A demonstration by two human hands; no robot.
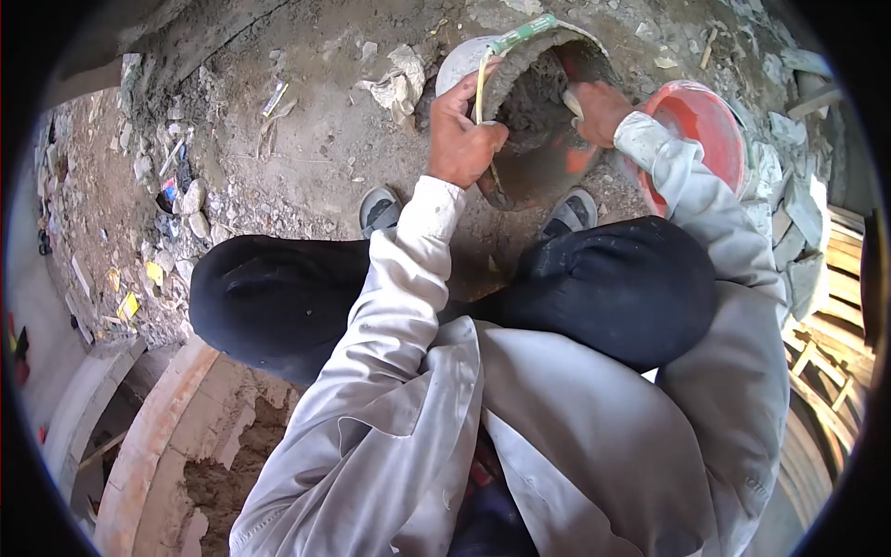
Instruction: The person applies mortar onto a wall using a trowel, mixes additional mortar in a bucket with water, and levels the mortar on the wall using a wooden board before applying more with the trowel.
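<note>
A mortar-caked bucket (pixel 461 67) stands tipped on the ground between my feet, its mouth towards me. Wet grey mortar (pixel 531 102) lies inside it. My left hand (pixel 467 135) is closed at the bucket's left rim, around the pale handle (pixel 504 41), which has green wrapping at its top. On the right side of the mouth, my right hand (pixel 601 111) is closed around a pale-handled tool (pixel 574 103). The working end of that tool cannot be told from the mortar and bucket wall.
A red basin (pixel 703 125) sits just right of my right hand. Crumpled pale cloth or paper (pixel 399 84) lies left of the bucket. Rubble and litter (pixel 176 204) cover the ground at left. Broken slabs (pixel 803 223) and wooden slats (pixel 840 306) are at right.
</note>
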